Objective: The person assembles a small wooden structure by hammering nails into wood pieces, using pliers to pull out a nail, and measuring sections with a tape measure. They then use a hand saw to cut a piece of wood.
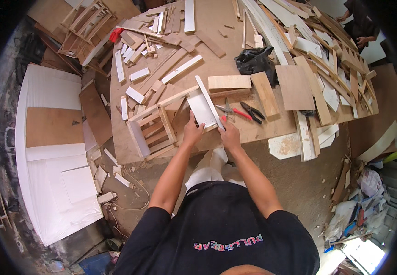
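Observation:
A small wooden frame (168, 123) with slats at its left end lies near the front edge of the workbench (262, 129). A white panel (201, 110) fills its right end, and a narrow white board (206, 98) runs along that end. My left hand (192, 129) grips the frame at the white panel, thumb resting on the panel's face. Closed around the near end of the narrow white board is my right hand (229, 134). Just past it lie red-handled pliers (241, 113) and black-handled pliers (253, 112).
Wood offcuts (136, 50) cover the bench's far left. A black plastic bag (255, 60) lies beyond the pliers, beside loose boards (265, 94). Long planks (327, 59) pile up at the right. Another person (363, 25) stands far right. White sheets (54, 183) lie at left.

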Demonstrator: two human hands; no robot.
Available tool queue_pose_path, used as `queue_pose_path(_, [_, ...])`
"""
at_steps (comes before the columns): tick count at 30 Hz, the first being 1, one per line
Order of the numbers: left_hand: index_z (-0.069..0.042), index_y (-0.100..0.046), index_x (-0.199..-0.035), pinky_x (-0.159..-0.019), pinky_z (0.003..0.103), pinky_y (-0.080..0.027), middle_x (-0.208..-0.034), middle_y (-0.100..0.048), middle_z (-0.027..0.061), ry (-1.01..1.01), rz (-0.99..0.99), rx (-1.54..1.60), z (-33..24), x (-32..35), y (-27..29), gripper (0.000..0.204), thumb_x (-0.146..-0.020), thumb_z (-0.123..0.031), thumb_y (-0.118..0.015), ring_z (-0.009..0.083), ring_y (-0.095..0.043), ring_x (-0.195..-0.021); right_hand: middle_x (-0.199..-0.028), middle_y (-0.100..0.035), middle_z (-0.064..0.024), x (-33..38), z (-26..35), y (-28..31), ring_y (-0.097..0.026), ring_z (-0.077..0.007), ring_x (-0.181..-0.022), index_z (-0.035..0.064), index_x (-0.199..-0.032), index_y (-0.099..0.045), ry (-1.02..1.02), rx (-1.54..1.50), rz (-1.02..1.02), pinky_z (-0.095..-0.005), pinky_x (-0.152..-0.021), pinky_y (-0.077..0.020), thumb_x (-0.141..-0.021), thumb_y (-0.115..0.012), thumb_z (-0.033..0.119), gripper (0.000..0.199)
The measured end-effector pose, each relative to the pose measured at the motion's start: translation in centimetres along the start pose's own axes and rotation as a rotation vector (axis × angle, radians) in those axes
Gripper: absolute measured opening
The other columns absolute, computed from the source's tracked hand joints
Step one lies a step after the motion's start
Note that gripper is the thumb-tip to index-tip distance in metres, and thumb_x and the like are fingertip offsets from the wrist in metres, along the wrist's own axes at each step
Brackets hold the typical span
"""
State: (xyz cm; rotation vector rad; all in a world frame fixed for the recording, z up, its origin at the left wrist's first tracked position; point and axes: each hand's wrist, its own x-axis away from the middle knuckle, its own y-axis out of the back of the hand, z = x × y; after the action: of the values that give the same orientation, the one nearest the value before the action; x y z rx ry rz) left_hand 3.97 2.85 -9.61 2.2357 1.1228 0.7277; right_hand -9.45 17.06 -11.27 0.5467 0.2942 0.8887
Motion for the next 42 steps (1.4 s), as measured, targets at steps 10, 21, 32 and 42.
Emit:
queue_pose_path(10, [0.001,-0.029,-0.158,-0.087,0.051,-0.055,-0.11,-0.069,0.0317,-0.094,-0.101,0.059,3.1,-1.2,-1.9,0.087,-0.087,-0.02,-0.074,0.0472,-0.069,-0.101,-0.097,-0.069,-0.0217,-1.1,-0.9,-1.1,-0.068,-0.0381,-0.09,0.0138,-0.137,-0.065,0.05,0.079,-0.044,-0.043,-0.085,-0.0528,-0.083,-0.075,0.014,0.055])
queue_pose_path(21, [-0.001,-0.03,-0.158,-0.086,0.046,-0.056,-0.105,-0.071,0.0288,-0.013,-0.079,0.122,2.8,-1.4,-1.8,0.087,-0.086,-0.02,-0.074,0.0433,-0.071,-0.096,-0.112,-0.074,-0.02,-3.3,0.5,0.9,-0.074,-0.0243,-0.086,0.0148,-0.135,-0.067,-0.135,0.023,0.143,-0.0329,-0.081,-0.0571,-0.083,-0.079,0.015,0.053])
queue_pose_path(32, [0.007,-0.028,-0.156,-0.103,0.047,-0.047,-0.133,-0.056,0.0327,-0.021,0.009,0.153,2.5,-1.3,0.3,0.089,-0.09,-0.03,-0.075,0.0453,-0.058,-0.122,-0.109,-0.073,-0.0187,-4.1,0.9,0.7,-0.072,-0.0282,-0.096,0.0086,-0.13,-0.068,-0.188,-0.095,0.105,-0.037,-0.086,-0.0559,-0.091,-0.074,0.026,0.043])
queue_pose_path(42, [0.004,-0.049,-0.143,-0.107,0.049,-0.041,-0.132,-0.055,0.0265,-0.21,-0.266,0.045,-3.7,1.4,0.9,0.058,-0.095,-0.021,-0.068,0.0433,-0.051,-0.125,-0.115,-0.072,-0.0204,-5.3,-1.3,4.3,-0.071,-0.0311,-0.101,0.0037,-0.123,-0.07,-0.112,-0.144,0.052,-0.0392,-0.089,-0.0546,-0.097,-0.066,0.036,0.041])
